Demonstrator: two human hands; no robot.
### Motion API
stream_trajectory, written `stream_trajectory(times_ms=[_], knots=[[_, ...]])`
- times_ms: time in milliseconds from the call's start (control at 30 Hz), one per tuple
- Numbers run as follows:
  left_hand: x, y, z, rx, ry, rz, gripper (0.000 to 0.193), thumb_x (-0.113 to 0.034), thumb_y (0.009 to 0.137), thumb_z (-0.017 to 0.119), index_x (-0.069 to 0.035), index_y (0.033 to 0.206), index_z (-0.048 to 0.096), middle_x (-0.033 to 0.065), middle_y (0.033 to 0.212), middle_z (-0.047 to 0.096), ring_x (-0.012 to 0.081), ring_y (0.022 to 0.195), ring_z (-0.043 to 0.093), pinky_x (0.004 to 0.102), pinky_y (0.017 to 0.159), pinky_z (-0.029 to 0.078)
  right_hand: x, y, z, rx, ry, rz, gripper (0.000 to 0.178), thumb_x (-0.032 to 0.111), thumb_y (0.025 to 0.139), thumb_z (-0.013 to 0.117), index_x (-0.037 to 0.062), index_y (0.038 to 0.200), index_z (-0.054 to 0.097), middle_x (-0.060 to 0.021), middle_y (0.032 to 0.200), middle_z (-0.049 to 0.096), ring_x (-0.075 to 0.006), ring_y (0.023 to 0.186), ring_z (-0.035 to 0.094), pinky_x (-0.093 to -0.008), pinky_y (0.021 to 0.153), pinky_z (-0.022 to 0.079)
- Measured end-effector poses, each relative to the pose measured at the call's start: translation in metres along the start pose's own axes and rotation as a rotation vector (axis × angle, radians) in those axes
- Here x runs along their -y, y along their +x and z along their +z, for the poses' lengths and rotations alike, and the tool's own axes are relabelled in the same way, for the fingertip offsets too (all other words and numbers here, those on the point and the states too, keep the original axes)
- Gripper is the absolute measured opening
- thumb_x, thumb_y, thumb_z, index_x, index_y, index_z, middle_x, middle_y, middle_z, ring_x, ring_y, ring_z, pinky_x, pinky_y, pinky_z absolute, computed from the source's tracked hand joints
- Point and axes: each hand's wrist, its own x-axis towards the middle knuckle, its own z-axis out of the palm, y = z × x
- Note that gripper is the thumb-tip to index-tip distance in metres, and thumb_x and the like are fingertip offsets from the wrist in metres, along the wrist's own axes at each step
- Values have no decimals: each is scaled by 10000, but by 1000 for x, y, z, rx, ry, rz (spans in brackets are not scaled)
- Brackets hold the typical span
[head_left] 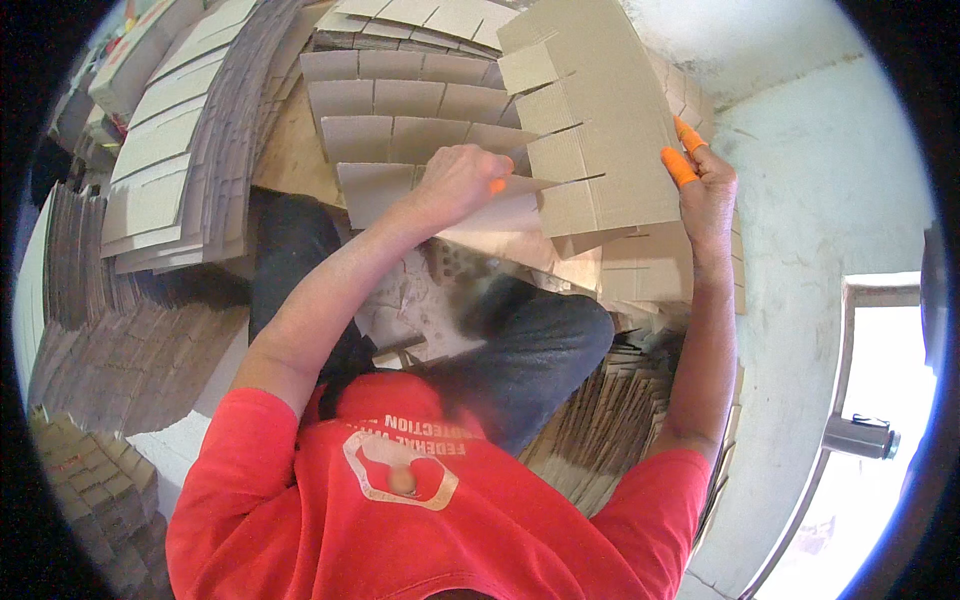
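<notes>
A broad slotted cardboard sheet (pixel 625 130) stands tilted in front of me, its slits facing left. My right hand (pixel 708 195), with orange finger covers, grips its right edge. Several narrow cardboard strips (pixel 410 100) stand on edge in parallel rows to the left, and their right ends meet the sheet's slits. My left hand (pixel 465 183), also with orange on its fingertips, is closed on the nearest cardboard strip (pixel 375 182) close to the lowest slit. How deep each strip sits in its slit is partly hidden.
Tall stacks of slotted cardboard (pixel 165 150) rise on the left, with more piles (pixel 120 370) below them. Cardboard pieces (pixel 605 420) lie beside my right knee. A pale wall (pixel 800 190) bounds the right side, with a bright opening (pixel 860 510) in it.
</notes>
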Motion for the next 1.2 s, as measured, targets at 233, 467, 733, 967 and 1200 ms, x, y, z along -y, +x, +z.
stream_trajectory(times_ms=[233,467,733,967,1200], knots=[[1,0,-2,34,30,-39,137,-217,793,680,-101,866,679,151,737,666,354,703,658,478,602,510,21,-3,2,-1,-109,200,424,36,820,703,55,1238,636,-102,934,720,-72,718,559,-238,651,473],[18,20,-16,-137,4,41,225,-301,858,662,-101,957,693,160,789,678,352,739,656,479,667,516,10,-12,-1,-53,8,147,418,29,820,702,48,1232,638,-129,1025,719,-74,800,613,-239,700,494],[74,80,-42,134,257,-167,193,-168,799,696,-102,980,698,170,898,670,367,871,654,477,750,535,11,-12,-1,-57,-2,152,411,19,828,694,40,1235,633,-122,1099,701,-87,919,634,-251,805,510],[77,79,-29,56,279,-224,147,-102,768,669,-125,907,711,155,874,668,354,858,657,480,722,533,16,-9,-13,11,-15,234,416,23,821,708,34,1231,635,-117,1127,692,-82,918,624,-252,798,505],[77,80,-33,139,258,-194,164,-136,776,692,-163,933,728,146,891,670,345,857,663,465,740,544,6,-14,-4,68,43,181,424,31,821,711,30,1237,627,-120,1135,690,-74,906,621,-246,788,502]])
